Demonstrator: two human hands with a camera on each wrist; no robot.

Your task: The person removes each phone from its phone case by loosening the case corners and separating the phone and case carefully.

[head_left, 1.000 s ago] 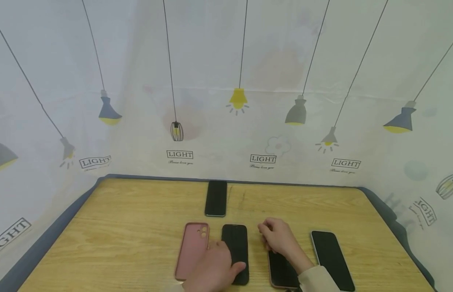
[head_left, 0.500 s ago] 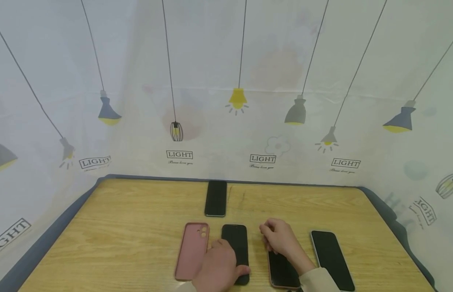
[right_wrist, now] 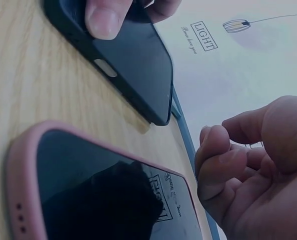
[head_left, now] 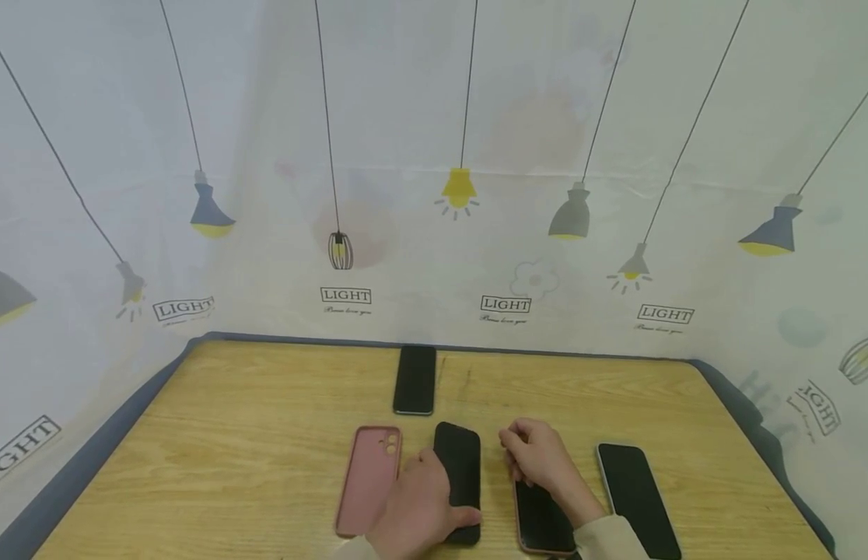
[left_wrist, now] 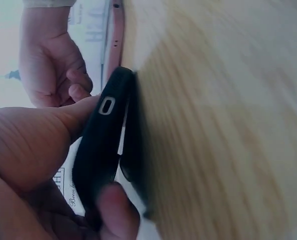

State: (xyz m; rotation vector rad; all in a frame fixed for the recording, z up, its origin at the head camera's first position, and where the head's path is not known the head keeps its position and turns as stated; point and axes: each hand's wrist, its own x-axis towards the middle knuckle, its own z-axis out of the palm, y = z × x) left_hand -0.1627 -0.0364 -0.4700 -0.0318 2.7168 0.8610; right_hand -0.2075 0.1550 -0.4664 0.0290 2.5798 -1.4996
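My left hand (head_left: 416,502) grips a smartphone in a black case (head_left: 463,470) across its width, thumb over the screen side. In the left wrist view the black-cased phone (left_wrist: 96,150) stands tilted, one edge lifted off the wood. To its left lies an empty pink phone case (head_left: 367,482), partly behind the left hand. My right hand (head_left: 539,459) hovers over the far end of a phone in a pink case (head_left: 542,521), its fingers loosely curled around nothing. The right wrist view shows that hand (right_wrist: 258,175) apart from the pink-cased phone (right_wrist: 103,180).
A dark-screened phone (head_left: 414,381) lies near the far edge of the wooden table (head_left: 266,420). Another phone with a pale rim (head_left: 637,498) lies to the right of the right forearm. A cloth printed with lamps (head_left: 420,117) hangs behind and around the table.
The left hand has closed round the black-cased phone, which has lifted at its far end and shifted slightly right. The right hand has stayed nearly still.
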